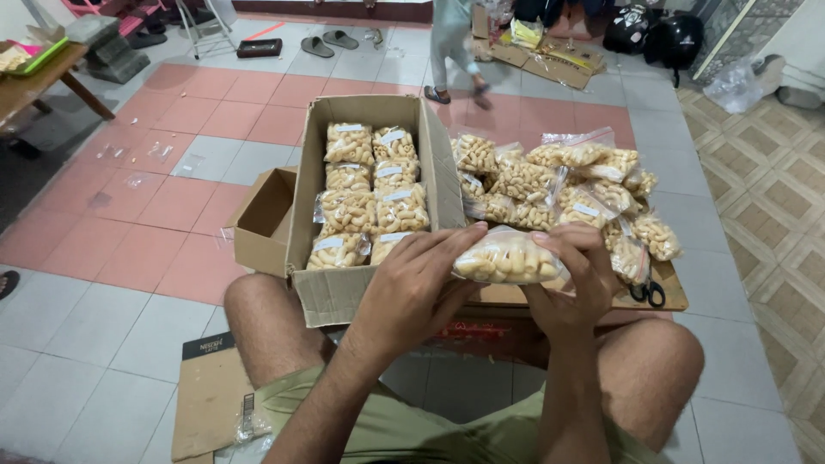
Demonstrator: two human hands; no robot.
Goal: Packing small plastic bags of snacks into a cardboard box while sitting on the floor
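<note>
The fingers [447,245] of the left hand [412,288] curl over the left end of a small clear plastic bag of pale yellow puffed snacks [507,258], pinching it, while the right hand [571,283] pinches the bag's right end, thumb on top and fingers wrapped beneath. The bag is held level between both hands, above the person's knees and just near of the pile it belongs to. Just left of the hands stands an open brown cardboard box [438,163] with two rows of the same filled bags [369,193] packed inside. Beyond and to the right, a loose heap of snack bags [559,189] lies on a flat sheet of brown cardboard [670,288] on the tiled floor, with black-handled scissors [646,292] at the sheet's near right edge. A smaller empty cardboard box [262,223] touches the big box's left side. Far off, another person's legs [451,51] stand on the tiles.
</note>
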